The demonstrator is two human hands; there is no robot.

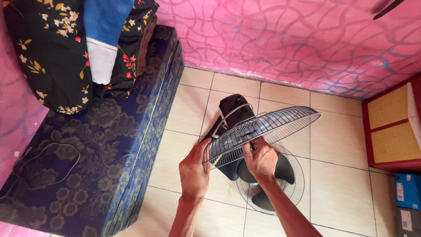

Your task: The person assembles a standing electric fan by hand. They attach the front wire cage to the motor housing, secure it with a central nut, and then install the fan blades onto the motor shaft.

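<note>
Both hands grip a round wire fan guard (263, 131), tilted and lifted above the fan (263, 175) lying on the tiled floor (342, 184). The left hand (194, 169) clasps the guard's near rim; the right hand (260, 159) pinches its wires near the centre. A dark floral mattress (87, 153) lies just left.

Two bare forearms reaching up, hands close together

Left hand (194, 172) has its fingers curled and thumb raised in a grip; right hand (260, 159) is fisted, knuckles up, wrist bent.
</note>
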